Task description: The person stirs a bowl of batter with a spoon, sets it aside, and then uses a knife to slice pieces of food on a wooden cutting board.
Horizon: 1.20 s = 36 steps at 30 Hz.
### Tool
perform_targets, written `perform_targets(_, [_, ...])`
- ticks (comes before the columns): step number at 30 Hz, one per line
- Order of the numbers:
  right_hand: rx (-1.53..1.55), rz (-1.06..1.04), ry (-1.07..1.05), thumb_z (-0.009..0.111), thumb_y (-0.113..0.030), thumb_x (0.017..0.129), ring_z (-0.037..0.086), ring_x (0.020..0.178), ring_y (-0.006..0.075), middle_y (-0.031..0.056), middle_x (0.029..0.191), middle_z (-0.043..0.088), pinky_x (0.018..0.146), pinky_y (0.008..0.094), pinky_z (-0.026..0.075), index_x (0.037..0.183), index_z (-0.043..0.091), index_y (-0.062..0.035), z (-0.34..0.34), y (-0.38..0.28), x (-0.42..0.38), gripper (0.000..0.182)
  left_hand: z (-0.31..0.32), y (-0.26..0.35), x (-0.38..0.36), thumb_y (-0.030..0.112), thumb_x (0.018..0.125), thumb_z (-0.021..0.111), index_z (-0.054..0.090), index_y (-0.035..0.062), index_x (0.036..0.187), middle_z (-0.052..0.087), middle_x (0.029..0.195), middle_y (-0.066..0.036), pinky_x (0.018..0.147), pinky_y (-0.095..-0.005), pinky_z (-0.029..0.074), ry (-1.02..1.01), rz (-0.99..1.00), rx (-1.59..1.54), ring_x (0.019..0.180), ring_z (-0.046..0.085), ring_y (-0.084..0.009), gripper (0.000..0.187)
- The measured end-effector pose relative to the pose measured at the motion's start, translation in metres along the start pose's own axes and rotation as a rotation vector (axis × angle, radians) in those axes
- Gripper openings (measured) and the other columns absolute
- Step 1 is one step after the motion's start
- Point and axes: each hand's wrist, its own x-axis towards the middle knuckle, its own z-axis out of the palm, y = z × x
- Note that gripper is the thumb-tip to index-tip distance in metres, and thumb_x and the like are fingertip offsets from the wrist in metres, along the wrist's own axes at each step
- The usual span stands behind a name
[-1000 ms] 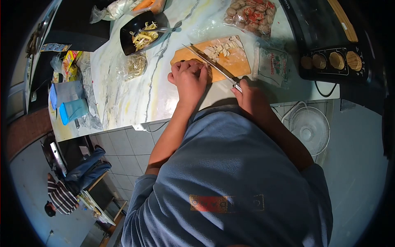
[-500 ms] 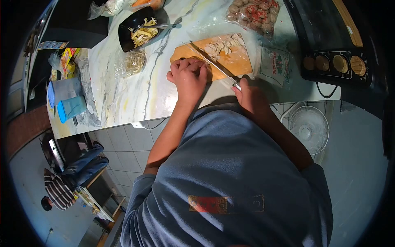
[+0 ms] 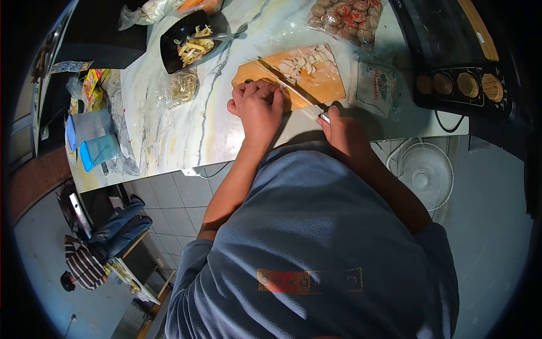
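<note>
On the wooden cutting board [image 3: 333, 85], my left hand [image 3: 258, 106] has its fingers curled down over a small brown piece, mostly hidden beneath them. My right hand [image 3: 342, 131] is closed round the handle of a knife [image 3: 291, 86]. Its blade lies slantwise over the board, just right of my left fingertips. Pale sliced pieces [image 3: 303, 63] are spread on the upper part of the board, beyond the blade.
A black bowl [image 3: 169, 52] with food strips and a utensil stands upper left, beside a small clear bag [image 3: 183, 89]. Bagged meatballs [image 3: 350, 21] lie at the top, a printed bag [image 3: 375, 89] right of the board. A person [image 3: 84, 264] is at lower left.
The view has shifted very slightly. Both hands, the knife and the slices keep almost the same places.
</note>
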Motion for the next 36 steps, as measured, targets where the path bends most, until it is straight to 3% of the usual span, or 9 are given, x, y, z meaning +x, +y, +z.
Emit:
perform_targets(8, [-0.008, 0.005, -0.046, 0.058, -0.03, 0.095, 0.065, 0.071, 0.0427, 0.0237, 0.071, 0.064, 0.062, 0.0515, 0.05, 0.096, 0.05, -0.0007, 0.002, 0.005, 0.004, 0.031, 0.0, -0.001, -0.001, 0.019, 0.078, 0.072, 0.076, 0.0121, 0.085, 0.067, 0.096, 0.002, 0.089, -0.0461, 0.026, 0.011, 0.006, 0.01, 0.106, 0.046, -0.0273, 0.01])
perform_targets(11, [0.023, 0.025, -0.054, 0.059, -0.027, 0.095, 0.062, 0.072, 0.046, 0.0263, 0.071, 0.062, 0.062, 0.0526, 0.047, 0.096, 0.049, 0.0017, -0.001, 0.003, 0.005, 0.031, 0.0, 0.0, -0.001, 0.018, 0.077, 0.073, 0.076, 0.0118, 0.085, 0.067, 0.096, 0.002, 0.089, -0.0461, 0.026, 0.0, -0.001, 0.011, 0.106, 0.046, -0.0273, 0.011])
perform_targets(13, [-0.033, 0.009, -0.078, 0.057, -0.03, 0.096, 0.065, 0.072, 0.0428, 0.0238, 0.073, 0.064, 0.063, 0.0514, 0.051, 0.096, 0.049, -0.0005, -0.002, 0.004, 0.005, 0.031, 0.0, -0.001, -0.002, 0.018, 0.077, 0.073, 0.076, 0.012, 0.085, 0.067, 0.096, 0.002, 0.089, -0.0462, 0.026, 0.002, 0.003, 0.015, 0.106, 0.046, -0.0274, 0.011])
perform_targets(26, [-0.022, 0.008, -0.109, 0.056, -0.029, 0.096, 0.066, 0.073, 0.0426, 0.024, 0.075, 0.065, 0.064, 0.0512, 0.051, 0.099, 0.048, 0.0012, -0.001, 0.009, 0.009, 0.031, 0.0, 0.001, 0.0, 0.019, 0.077, 0.072, 0.076, 0.0133, 0.085, 0.067, 0.095, 0.002, 0.088, -0.0471, 0.026, 0.005, -0.008, 0.03, 0.108, 0.045, -0.0287, 0.011])
perform_targets(36, [-0.017, 0.029, -0.139, 0.054, -0.03, 0.097, 0.064, 0.076, 0.0459, 0.0275, 0.077, 0.064, 0.066, 0.0522, 0.05, 0.102, 0.046, 0.0031, -0.004, 0.007, 0.011, 0.034, 0.001, 0.0, 0.0, 0.02, 0.077, 0.072, 0.076, 0.0142, 0.084, 0.067, 0.093, 0.004, 0.088, -0.0465, 0.026, 0.016, 0.007, 0.024, 0.107, 0.045, -0.027, 0.01])
